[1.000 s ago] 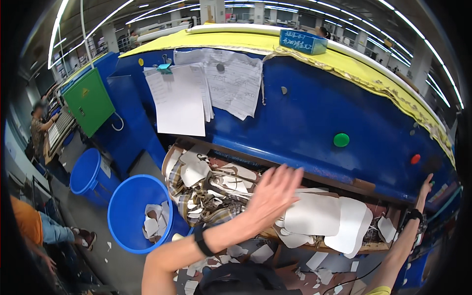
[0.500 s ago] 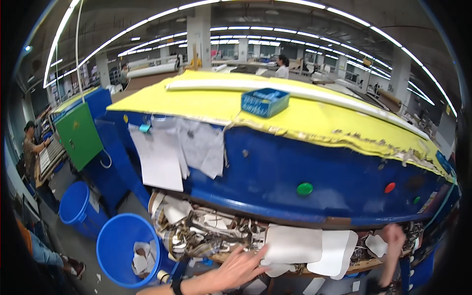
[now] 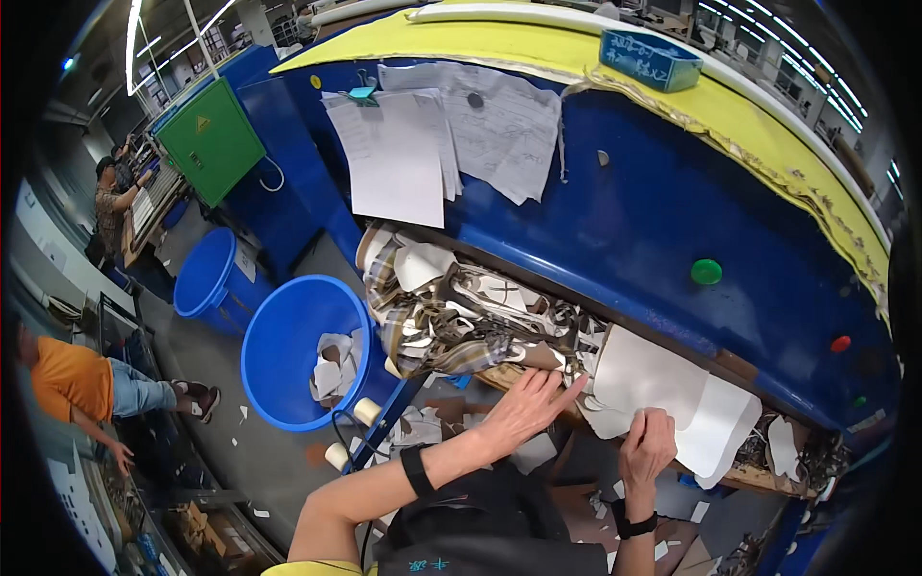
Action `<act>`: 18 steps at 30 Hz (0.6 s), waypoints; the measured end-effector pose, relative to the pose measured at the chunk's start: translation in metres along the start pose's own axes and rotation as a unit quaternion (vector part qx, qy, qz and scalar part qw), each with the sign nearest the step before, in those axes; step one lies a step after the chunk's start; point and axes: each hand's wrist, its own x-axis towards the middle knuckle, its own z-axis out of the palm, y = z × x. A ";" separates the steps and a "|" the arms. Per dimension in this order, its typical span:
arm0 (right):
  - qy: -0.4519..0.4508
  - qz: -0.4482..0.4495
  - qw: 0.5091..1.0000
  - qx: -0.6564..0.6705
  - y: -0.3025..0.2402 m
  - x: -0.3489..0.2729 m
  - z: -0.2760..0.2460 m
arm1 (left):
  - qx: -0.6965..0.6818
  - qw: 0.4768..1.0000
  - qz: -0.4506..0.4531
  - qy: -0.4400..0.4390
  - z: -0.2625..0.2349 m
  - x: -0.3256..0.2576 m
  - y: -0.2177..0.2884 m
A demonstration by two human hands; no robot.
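Note:
My left hand [image 3: 526, 408] lies flat with fingers spread on the front edge of a shelf under a blue machine [image 3: 663, 192], touching a heap of plaid fabric and cut scraps [image 3: 451, 322]. My right hand [image 3: 646, 444] pinches the lower edge of a large white sheet [image 3: 653, 379] that lies on the same shelf. A second white sheet [image 3: 722, 427] sits just to its right. Both wrists wear dark bands.
A blue bin [image 3: 298, 350] with white offcuts stands left of the shelf, a second blue bin [image 3: 206, 274] behind it. Paper sheets [image 3: 403, 154] hang on the machine's side. A green cabinet [image 3: 211, 139] stands at left. A person in orange [image 3: 82, 384] sits at far left.
The view has tilted down. My left hand dropped from raised in the air onto the scrap heap. My right hand came in from the far right onto the white sheet.

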 end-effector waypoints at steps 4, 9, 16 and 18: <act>0.006 0.003 1.000 -0.011 0.001 -0.001 0.003 | -0.029 0.999 0.012 0.031 0.004 -0.005 -0.004; 0.032 0.041 0.998 -0.027 -0.003 0.003 0.006 | -0.064 0.997 0.006 0.036 0.005 -0.002 -0.007; -0.007 0.045 0.997 -0.060 0.008 0.004 0.009 | -0.042 0.997 -0.043 0.056 0.017 0.010 0.005; -0.021 0.041 0.997 -0.057 0.011 -0.001 0.008 | -0.020 0.997 -0.043 0.066 0.017 0.011 0.004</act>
